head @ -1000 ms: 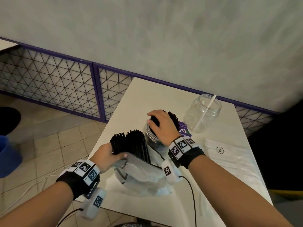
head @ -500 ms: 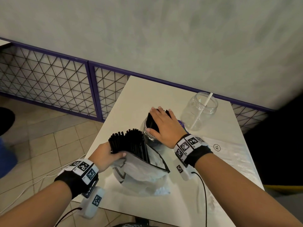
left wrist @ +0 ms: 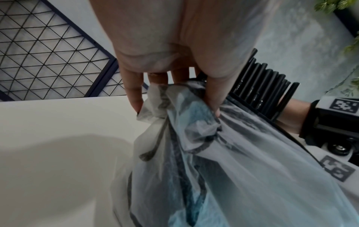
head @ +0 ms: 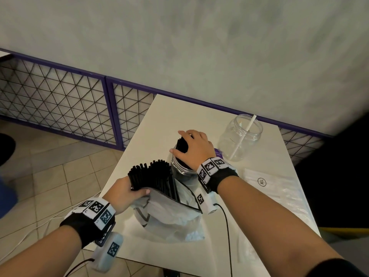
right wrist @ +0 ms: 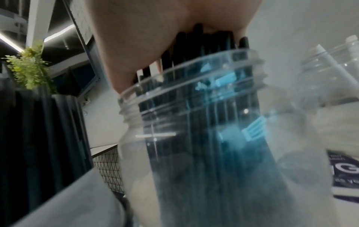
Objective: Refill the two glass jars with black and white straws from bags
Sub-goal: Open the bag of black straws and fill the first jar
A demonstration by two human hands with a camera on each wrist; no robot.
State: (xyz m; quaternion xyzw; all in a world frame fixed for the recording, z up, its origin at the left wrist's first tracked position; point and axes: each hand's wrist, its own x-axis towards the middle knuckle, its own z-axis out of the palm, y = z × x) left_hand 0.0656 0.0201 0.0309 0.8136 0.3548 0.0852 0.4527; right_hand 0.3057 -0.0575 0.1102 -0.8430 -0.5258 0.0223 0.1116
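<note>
Here, at the centre of the head view, a clear glass jar (head: 180, 166) packed with upright black plastic straws (head: 182, 143) is shown standing on a white rectangular table (head: 159, 120). The right hand (head: 194, 147) is laid flat over the straw tops, its fingers extended and slightly spread, the palm pressed on the straw ends; nothing is gripped. In the right wrist view the same straws (right wrist: 196, 107) are seen through the threaded jar neck (right wrist: 194, 98), the palm (right wrist: 155, 30) resting on them.

Lower left of centre, the left hand (head: 124, 193) is closed around the gathered neck of a translucent white plastic bag (head: 169, 212), from which a second bundle of black straws (head: 151, 174) projects upward, just beside the jar. In the left wrist view the fingers (left wrist: 134, 92) are curled into the crumpled bag film (left wrist: 194, 138).

At upper right of the table, a second clear glass jar (head: 239, 136) is shown holding one white straw (head: 244, 136), leaned against the rim. A flat clear packet marked XL (head: 275, 188) lies at the right, near the table edge.
</note>
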